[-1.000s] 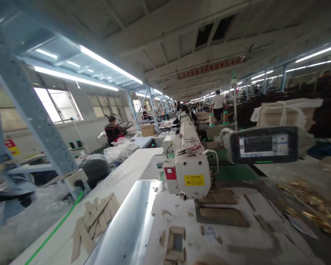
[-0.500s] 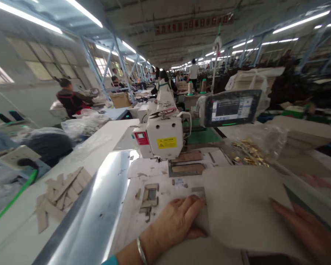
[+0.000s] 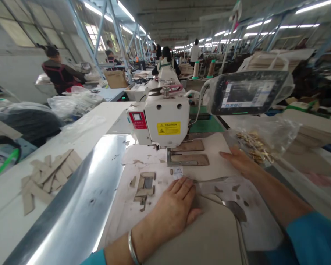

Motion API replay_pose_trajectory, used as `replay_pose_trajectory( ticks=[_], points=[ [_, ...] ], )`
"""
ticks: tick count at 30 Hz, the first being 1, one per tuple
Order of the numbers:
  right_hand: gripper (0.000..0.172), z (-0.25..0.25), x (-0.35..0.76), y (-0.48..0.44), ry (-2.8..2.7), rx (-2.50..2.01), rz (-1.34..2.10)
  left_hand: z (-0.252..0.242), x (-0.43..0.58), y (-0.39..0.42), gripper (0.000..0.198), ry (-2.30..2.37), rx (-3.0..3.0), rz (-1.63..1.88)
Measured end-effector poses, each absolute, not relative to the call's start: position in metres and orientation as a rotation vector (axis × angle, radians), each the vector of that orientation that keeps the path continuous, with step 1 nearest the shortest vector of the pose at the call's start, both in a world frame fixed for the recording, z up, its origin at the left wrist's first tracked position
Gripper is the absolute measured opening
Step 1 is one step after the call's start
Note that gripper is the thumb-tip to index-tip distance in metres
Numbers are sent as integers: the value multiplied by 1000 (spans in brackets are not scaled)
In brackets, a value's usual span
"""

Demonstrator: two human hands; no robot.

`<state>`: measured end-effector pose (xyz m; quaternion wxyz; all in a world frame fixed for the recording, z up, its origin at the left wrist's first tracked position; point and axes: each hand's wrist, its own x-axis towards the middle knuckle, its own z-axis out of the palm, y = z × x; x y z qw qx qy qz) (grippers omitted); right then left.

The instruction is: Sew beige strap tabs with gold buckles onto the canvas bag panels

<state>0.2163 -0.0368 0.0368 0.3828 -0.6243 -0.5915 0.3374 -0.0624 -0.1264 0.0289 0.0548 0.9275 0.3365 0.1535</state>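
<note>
A beige panel [image 3: 204,173] lies flat on the sewing machine bed, its far part beneath the metal clamp frame [image 3: 189,162]. My left hand [image 3: 178,202] is flat, fingers together and stretched out, fingertips at the panel's near edge. At the panel's right side my right hand [image 3: 241,162] lies with its fingers extended against it; some fingers are hidden. A stack of beige panels [image 3: 209,228] sits under and in front of my left hand. The white sewing head [image 3: 167,117] stands just beyond the clamp.
Cut beige strips [image 3: 49,173] lie in a heap on the left table. Gold metal fittings [image 3: 255,147] in clear plastic are at right, below a control screen [image 3: 246,94]. A small jig [image 3: 145,186] is left of my left hand. Co-workers sit and stand farther back.
My right hand has moved forward and left, taking the beige panel from above the bed to beneath the clamp. My left hand has shifted only slightly. The view has tilted down.
</note>
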Motion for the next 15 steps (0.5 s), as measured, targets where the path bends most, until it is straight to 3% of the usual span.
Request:
replay_pose_trajectory(
  ticks=[4,15],
  points=[
    [30,27,187,-11,-1290,-1643,1228,21,-62,-126,68,1203,2735,337],
    [34,3,196,7,-1390,-1751,1092,8,-56,-127,72,1329,2682,338]
  ],
)
